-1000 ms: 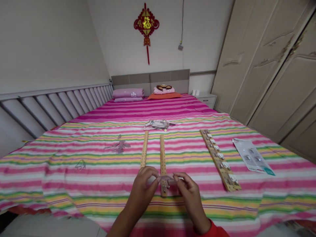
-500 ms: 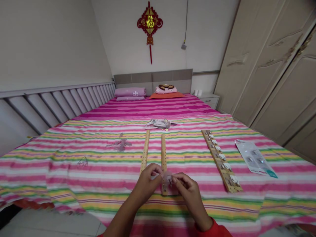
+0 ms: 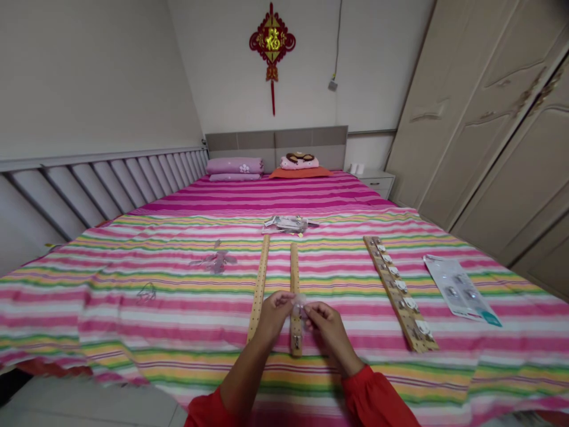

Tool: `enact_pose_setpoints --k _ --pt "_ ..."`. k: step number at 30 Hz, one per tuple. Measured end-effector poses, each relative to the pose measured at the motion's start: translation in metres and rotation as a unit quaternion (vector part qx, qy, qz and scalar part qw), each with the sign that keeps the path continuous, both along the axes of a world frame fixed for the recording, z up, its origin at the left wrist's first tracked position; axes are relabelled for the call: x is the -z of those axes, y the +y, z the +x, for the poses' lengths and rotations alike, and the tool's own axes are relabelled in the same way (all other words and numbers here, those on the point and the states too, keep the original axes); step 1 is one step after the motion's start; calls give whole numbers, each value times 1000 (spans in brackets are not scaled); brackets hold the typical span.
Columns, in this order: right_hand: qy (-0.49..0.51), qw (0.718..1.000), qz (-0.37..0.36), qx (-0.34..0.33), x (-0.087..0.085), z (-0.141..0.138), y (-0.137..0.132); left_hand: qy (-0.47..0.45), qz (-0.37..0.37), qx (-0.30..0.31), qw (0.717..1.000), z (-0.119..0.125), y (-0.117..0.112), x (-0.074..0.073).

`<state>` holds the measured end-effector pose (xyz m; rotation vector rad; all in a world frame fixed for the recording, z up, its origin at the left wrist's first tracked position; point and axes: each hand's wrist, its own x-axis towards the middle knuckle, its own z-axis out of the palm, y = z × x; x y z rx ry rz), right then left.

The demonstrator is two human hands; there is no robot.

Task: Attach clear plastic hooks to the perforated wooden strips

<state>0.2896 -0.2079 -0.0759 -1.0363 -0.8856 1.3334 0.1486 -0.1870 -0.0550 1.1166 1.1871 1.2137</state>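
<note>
My left hand [image 3: 272, 312] and my right hand [image 3: 323, 320] meet above the near part of a wooden perforated strip [image 3: 294, 273] lying on the striped bedspread [image 3: 133, 308]. Both pinch a small clear plastic piece [image 3: 300, 301] between their fingertips. A metal fitting [image 3: 296, 341] sits at the strip's near end, just below my hands. A second bare wooden strip [image 3: 259, 284] lies beside it on the left, its near end next to my left wrist.
A third wooden strip [image 3: 400, 290] fitted with several white-and-metal hooks lies to the right. A clear packet [image 3: 460, 289] lies beyond it. Loose wrappers [image 3: 288, 223] and a clear scrap [image 3: 216, 261] lie farther up the bed. Wardrobe doors [image 3: 498, 130] stand at the right.
Both hands have moved a little farther up the strip, away from its near end, with the clear piece still pinched between them. The metal fitting at the strip's end now shows.
</note>
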Motion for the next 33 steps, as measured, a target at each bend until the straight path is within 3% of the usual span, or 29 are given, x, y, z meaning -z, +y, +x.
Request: enact_pose_setpoints --k 6,10,33 --pt "23 999 -25 30 17 -7 9 29 -3 -32 999 1 12 28" --pt "21 999 -32 39 24 -9 12 28 -14 -41 999 2 17 38" --pt "-6 998 -41 50 32 -14 17 108 -2 -74 991 7 18 41"
